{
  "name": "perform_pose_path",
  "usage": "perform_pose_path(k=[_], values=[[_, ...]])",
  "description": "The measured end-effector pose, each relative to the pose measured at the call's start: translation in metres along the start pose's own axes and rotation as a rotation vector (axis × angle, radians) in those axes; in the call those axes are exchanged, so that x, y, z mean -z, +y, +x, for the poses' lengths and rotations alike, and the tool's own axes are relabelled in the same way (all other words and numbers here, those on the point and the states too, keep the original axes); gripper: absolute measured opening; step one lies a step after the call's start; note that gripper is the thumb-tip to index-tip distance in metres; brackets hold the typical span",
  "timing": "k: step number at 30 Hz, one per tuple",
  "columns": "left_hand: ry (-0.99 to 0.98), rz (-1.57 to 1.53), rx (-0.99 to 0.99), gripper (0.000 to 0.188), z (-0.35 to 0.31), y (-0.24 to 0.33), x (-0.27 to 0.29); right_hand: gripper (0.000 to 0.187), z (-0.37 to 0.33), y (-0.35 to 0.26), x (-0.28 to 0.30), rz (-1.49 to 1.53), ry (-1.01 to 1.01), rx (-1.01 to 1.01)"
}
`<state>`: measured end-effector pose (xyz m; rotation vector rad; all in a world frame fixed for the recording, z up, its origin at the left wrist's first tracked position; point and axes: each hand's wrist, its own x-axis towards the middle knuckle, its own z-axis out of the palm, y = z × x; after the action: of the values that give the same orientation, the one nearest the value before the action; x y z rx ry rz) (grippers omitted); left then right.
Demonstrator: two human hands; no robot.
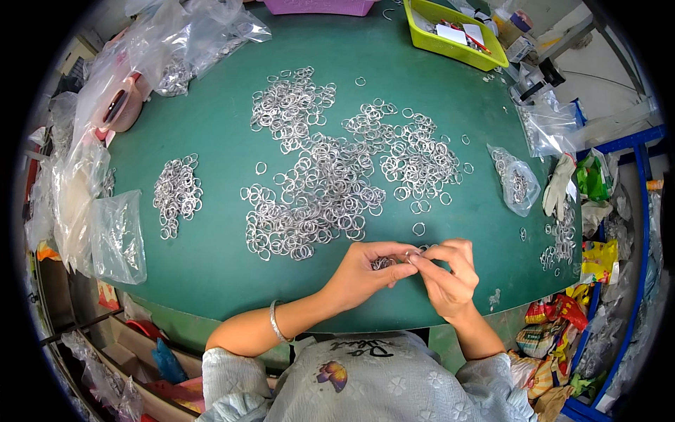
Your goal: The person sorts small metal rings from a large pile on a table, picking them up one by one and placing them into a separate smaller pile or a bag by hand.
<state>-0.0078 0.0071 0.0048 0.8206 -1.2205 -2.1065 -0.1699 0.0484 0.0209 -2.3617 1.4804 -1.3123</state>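
Nearest, the left hand (362,271) curls round a clutch of shiny metal rings (382,263), half hidden from view, while the right hand (451,280) pinches a thin ring (410,257), hard to make out. Beyond, loose, tangled ring piles (325,188) sprawl over the smooth green tabletop (211,264); farthest, a purple plastic tray (320,6) is cut off.

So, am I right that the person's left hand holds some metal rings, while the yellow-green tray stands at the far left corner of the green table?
Not quite: the head view shows the yellow-green tray at the far right corner of the green table. The left hand does hold some metal rings.
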Motion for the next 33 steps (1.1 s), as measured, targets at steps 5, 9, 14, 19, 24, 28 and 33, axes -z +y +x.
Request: perform_pose_path(k=[5,9,14,19,24,28,33], values=[[0.003,-0.001,-0.079,0.020,-0.002,0.001,0.001,0.029,-0.001,-0.003,0.001,-0.026,0.007,-0.006],[0.014,-0.027,-0.134,0.022,-0.002,0.002,-0.001,0.028,-0.001,-0.005,0.002,-0.006,0.024,-0.024],[-0.026,-0.014,-0.105,0.026,-0.004,0.005,0.001,0.025,0.000,-0.007,0.002,0.026,0.028,-0.043],[-0.024,-0.011,-0.134,0.025,-0.003,0.003,0.001,0.024,0.002,-0.010,0.003,0.040,0.021,-0.063],[-0.011,-0.037,-0.171,0.021,-0.003,0.002,0.000,0.021,0.001,-0.012,0.003,0.131,0.019,-0.125],[-0.011,-0.072,-0.037,0.015,-0.002,0.005,0.003,0.013,-0.011,-0.017,0.000,0.648,0.054,-0.601],[0.028,-0.082,-0.037,0.012,-0.001,-0.001,-0.001,0.007,-0.017,-0.016,0.000,1.319,0.051,-1.140]])
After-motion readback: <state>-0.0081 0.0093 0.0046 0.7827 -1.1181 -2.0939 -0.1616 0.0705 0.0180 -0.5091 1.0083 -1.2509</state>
